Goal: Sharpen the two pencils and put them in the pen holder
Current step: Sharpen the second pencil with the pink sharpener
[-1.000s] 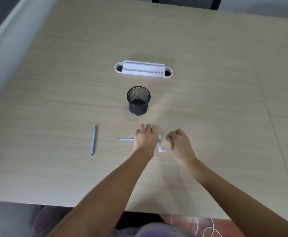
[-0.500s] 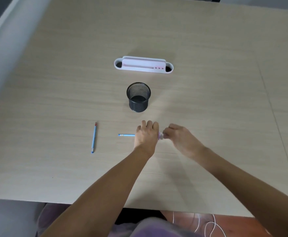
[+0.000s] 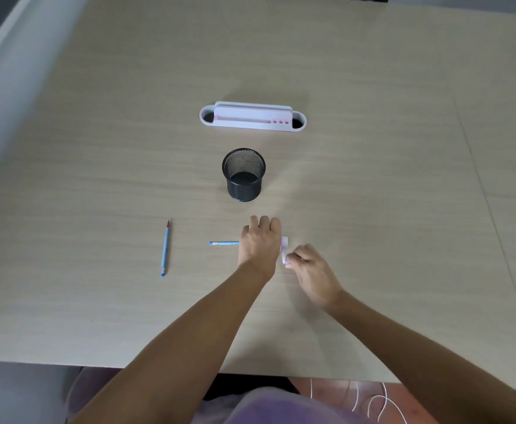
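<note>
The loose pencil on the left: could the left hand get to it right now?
Probably not at once. The table between the left hand and the loose pencil is bare, but that hand is busy gripping the sharpener with the other pencil in it.

A light wooden table [image 3: 373, 209] is shown. A black mesh pen holder [image 3: 243, 175] stands centrally; a white desk organiser [image 3: 253, 117] lies beyond it, and two blue pencils [image 3: 165, 248] [image 3: 223, 242] lie nearer than it.

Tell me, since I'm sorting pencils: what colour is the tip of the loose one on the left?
Red, on the blue loose pencil, seen in the head view.
</note>
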The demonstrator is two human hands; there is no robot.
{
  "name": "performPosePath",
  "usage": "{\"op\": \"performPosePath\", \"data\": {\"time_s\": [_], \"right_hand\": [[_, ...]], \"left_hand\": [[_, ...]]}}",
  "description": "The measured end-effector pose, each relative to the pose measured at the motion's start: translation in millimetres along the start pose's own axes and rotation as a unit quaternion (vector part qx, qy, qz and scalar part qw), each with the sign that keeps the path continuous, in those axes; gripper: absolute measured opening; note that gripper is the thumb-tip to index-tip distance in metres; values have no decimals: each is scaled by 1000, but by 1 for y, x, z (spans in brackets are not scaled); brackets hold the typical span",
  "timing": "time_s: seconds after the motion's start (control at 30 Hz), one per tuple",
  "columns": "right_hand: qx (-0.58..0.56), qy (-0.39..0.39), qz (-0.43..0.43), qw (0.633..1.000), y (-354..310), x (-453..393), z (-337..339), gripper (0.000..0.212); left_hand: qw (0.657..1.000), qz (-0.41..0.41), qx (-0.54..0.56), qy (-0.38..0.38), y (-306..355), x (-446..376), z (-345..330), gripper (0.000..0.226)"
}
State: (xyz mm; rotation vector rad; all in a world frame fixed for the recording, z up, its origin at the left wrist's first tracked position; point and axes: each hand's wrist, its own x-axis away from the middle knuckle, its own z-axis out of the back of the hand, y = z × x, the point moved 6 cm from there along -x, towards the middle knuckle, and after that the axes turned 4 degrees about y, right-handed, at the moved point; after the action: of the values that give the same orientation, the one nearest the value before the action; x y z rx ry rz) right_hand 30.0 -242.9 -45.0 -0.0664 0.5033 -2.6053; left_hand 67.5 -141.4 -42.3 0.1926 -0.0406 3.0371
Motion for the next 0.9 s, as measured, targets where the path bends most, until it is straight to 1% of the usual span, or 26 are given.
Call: {"op": "performPosePath", "data": {"time_s": [0.03, 0.1, 0.17, 0.2, 0.27, 0.33, 0.4, 0.43, 0.47, 0.57, 0.6, 0.67, 0.77, 0.87, 0.9], "right_hand": [[-20, 14, -4, 1000, -1, 6, 6, 25], [-44, 54, 22, 997, -1, 5, 26, 17], [-17, 61, 65, 996, 0, -12, 45, 19], [1, 58, 75, 995, 3, -22, 51, 21], [30, 62, 88, 994, 10, -46, 56, 24], [59, 34, 88, 994, 12, -64, 48, 21], [126, 5, 109, 986, 6, -66, 32, 24], [140, -1, 98, 985, 5, -61, 23, 27], [120, -9, 79, 990, 5, -52, 13, 30], [13, 2, 17, 1000, 2, -10, -3, 33], [5, 13, 8, 1000, 1, 1, -1, 31], [-5, 44, 29, 999, 1, 10, 12, 29], [26, 54, 84, 995, 4, -15, 40, 28], [41, 58, 57, 996, 17, -57, 47, 24], [49, 40, 40, 997, 21, -65, 40, 21]], "left_hand": [[1000, -1, -5, 2, 0, 0, 1, 53], [1000, -5, -5, 18, 0, 0, 1, 45], [999, -11, 10, 38, 0, -1, -1, 33], [999, -14, 13, 38, 0, -2, -2, 33], [999, -17, 3, 31, -1, -2, -5, 43], [1000, -15, 3, 19, 0, -1, -3, 46], [1000, -9, 1, 19, 0, -1, -3, 47], [1000, -8, 3, 21, 0, -1, -2, 48], [1000, -5, 6, 21, 1, -1, -2, 50], [1000, 1, -17, 10, 1, 2, 2, 49], [1000, 0, -25, 14, 2, 3, 4, 49], [999, -10, -27, 25, 2, 3, 5, 48], [999, -14, 13, 37, 2, 1, 0, 35], [999, -22, -19, 41, 2, 1, 7, 39], [998, -24, -25, 56, 2, 2, 11, 36]]}}
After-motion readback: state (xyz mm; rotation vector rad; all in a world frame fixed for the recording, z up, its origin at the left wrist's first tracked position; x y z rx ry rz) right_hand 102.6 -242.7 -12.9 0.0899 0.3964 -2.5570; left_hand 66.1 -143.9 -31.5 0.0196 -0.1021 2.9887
